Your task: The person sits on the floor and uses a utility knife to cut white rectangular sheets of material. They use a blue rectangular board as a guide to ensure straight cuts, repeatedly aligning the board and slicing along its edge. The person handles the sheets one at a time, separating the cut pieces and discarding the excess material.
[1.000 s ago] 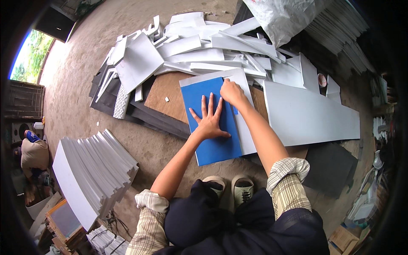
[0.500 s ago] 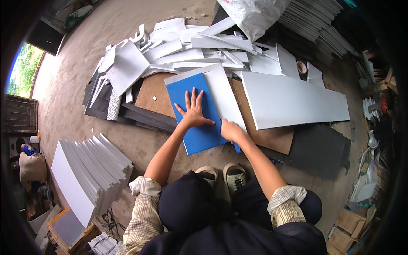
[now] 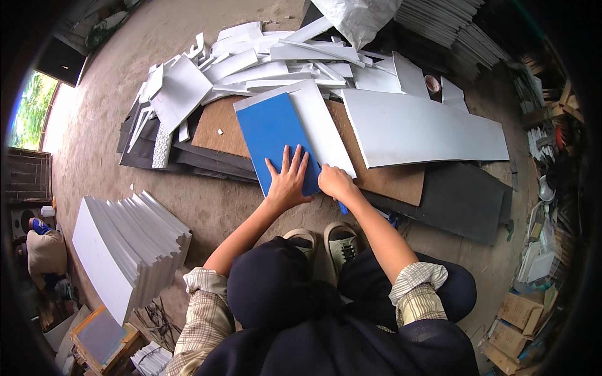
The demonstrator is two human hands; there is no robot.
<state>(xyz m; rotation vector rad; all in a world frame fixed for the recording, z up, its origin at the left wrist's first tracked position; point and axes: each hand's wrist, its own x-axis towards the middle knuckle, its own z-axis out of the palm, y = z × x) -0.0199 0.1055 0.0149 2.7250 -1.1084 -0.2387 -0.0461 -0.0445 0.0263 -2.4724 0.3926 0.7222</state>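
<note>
One blue board (image 3: 271,125) slants lengthwise forward-left, left hand (image 3: 288,183) splayed atop, right hand (image 3: 337,182) clenching a blue tool (image 3: 343,208).

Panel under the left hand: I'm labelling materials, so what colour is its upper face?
Blue; the panel under the left hand shows best in the head view.

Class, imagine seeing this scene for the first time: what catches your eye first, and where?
First, the bright blue panel near the middle, the left hand spread on its lower end. By its right edge, the right hand grips a blue-handled tool. Beyond, toward the top, sprawls a jumbled heap of white pieces.
</note>
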